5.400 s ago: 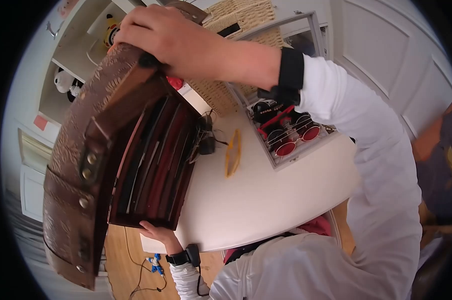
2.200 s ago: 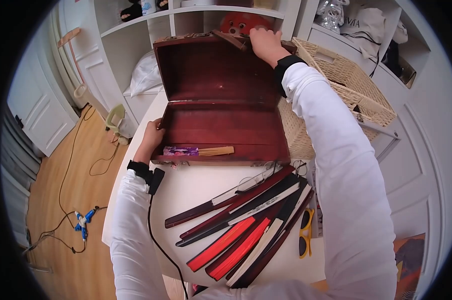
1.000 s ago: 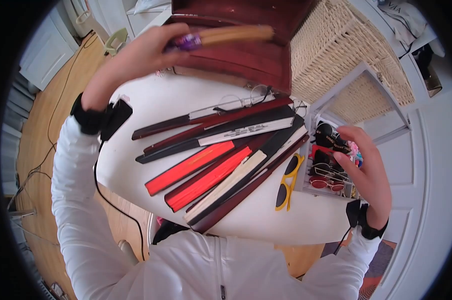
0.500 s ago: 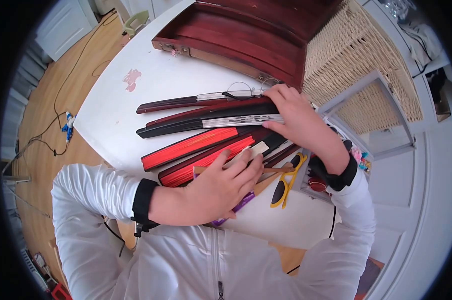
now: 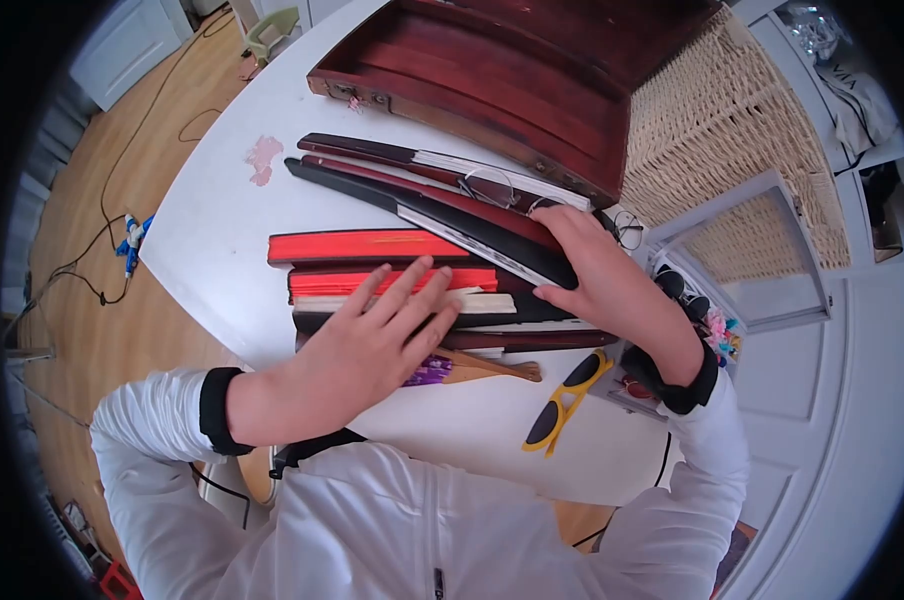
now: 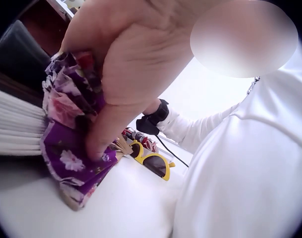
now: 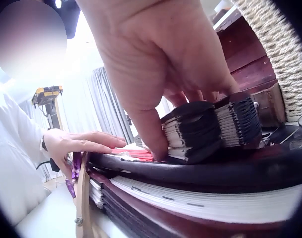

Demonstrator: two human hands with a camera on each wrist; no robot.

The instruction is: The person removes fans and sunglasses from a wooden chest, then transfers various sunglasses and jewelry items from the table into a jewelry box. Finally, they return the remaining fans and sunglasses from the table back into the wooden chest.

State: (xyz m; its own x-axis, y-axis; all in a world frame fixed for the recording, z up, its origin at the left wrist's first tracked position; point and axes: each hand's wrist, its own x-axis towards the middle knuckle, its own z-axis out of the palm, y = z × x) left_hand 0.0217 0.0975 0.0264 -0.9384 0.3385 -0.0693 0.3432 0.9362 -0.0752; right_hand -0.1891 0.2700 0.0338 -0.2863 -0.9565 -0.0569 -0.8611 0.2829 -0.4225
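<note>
My left hand (image 5: 367,350) lies with fairly straight, spread fingers over the folded fans with red leaves (image 5: 357,246). Its thumb presses the pleats of a purple floral folding fan (image 6: 74,144), whose wooden ribs (image 5: 487,368) point right along the row's near side. My right hand (image 5: 612,265) grips the right ends of black folding fans (image 5: 452,225), thumb on the near side and fingers beyond. In the right wrist view, white pleats show between the dark guards of the held fans (image 7: 200,131). One more fan (image 5: 362,147) and round wire glasses (image 5: 490,187) lie farther back.
An open dark-red wooden case (image 5: 472,90) stands at the back of the white table (image 5: 212,230). Right of it is a woven basket (image 5: 742,150). Yellow sunglasses (image 5: 567,405) lie at the right, beside a grey glasses box with its lid (image 5: 747,250) raised.
The case was tipped out, then set upright; my left hand took the purple fan from it to the row. Since then the red-leaf fans have swung straighter and the black fans have tilted apart.
</note>
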